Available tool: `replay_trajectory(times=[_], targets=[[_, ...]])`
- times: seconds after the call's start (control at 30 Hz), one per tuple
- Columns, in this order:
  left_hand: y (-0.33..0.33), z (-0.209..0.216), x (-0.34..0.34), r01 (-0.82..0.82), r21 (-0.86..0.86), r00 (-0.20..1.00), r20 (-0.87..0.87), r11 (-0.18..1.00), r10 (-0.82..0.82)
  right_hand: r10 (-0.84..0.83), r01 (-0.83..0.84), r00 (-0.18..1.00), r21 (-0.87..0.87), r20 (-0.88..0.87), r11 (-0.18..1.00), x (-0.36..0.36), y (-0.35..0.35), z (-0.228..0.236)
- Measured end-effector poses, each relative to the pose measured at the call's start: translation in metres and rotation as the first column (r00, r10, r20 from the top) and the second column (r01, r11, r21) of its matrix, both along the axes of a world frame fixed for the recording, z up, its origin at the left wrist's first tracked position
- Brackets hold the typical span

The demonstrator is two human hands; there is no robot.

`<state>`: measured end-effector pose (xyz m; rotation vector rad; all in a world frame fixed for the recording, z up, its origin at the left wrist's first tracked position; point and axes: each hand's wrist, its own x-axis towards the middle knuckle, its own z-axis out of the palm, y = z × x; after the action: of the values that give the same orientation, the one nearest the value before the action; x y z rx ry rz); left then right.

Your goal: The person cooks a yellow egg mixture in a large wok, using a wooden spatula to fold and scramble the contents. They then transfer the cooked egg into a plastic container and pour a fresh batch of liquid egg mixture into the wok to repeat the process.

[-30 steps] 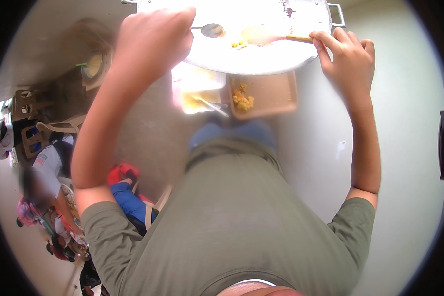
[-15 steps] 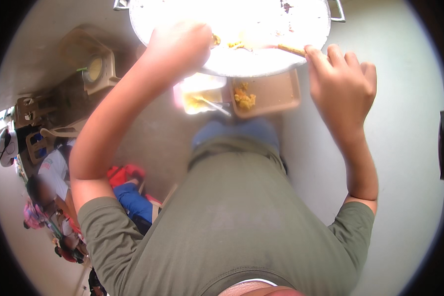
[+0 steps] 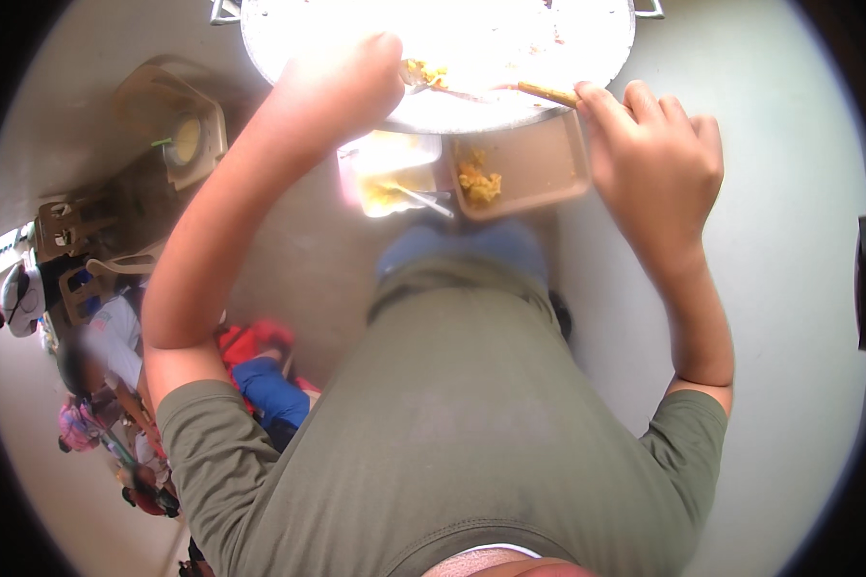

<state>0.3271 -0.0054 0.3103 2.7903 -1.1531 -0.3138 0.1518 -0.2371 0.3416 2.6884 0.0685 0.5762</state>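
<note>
A large round pan (image 3: 510,113), its surface mostly washed out by glare, takes up the top of the view. Over its left part my left hand (image 3: 356,82) is closed, and what its fingers hold is hidden. Beside that hand lies a clump of yellow food (image 3: 425,72). My right hand (image 3: 654,154), at the pan's right front edge, pinches the brown handle (image 3: 548,93) of a utensil. That utensil points left toward the yellow food, and its far end fades into the glare.
Below the pan stand a tan tray (image 3: 539,178) with yellow food (image 3: 478,181) at its left, and a pale container (image 3: 385,178) with yellow contents and a white-handled utensil (image 3: 423,201). At left are a tan chair (image 3: 202,159) bearing a round container (image 3: 185,141), and several people.
My right hand and the brown-handled utensil have moved slightly left. The yellow food now lies bunched closer to my left hand. The whole view has shifted a little.
</note>
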Motion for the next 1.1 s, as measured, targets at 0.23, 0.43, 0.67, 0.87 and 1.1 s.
replay_trajectory(times=[0.23,0.43,0.67,0.87,1.1], targets=[[0.008,0.042,-0.013,0.338,0.469,0.719,0.431,0.816,-0.546,-0.029,0.025,0.997,0.052,0.077,0.998,-0.029,-0.011,0.019],[-0.019,0.099,-0.083,-0.040,-0.116,0.976,0.208,0.993,0.063,-0.073,0.044,0.992,0.269,0.099,0.962,-0.084,-0.050,0.043],[-0.060,0.129,-0.197,-0.050,-0.171,0.999,0.013,0.984,0.052,-0.177,0.164,0.984,0.422,-0.009,0.892,-0.202,-0.112,0.065],[-0.116,0.065,-0.300,-0.102,-0.150,0.995,-0.017,0.983,0.100,-0.134,0.199,0.978,0.502,-0.162,0.841,-0.271,-0.158,0.030],[-0.157,-0.143,-0.303,-0.413,0.001,0.898,-0.165,0.911,0.407,-0.115,0.249,0.933,0.381,-0.341,0.891,-0.248,-0.180,-0.145]])
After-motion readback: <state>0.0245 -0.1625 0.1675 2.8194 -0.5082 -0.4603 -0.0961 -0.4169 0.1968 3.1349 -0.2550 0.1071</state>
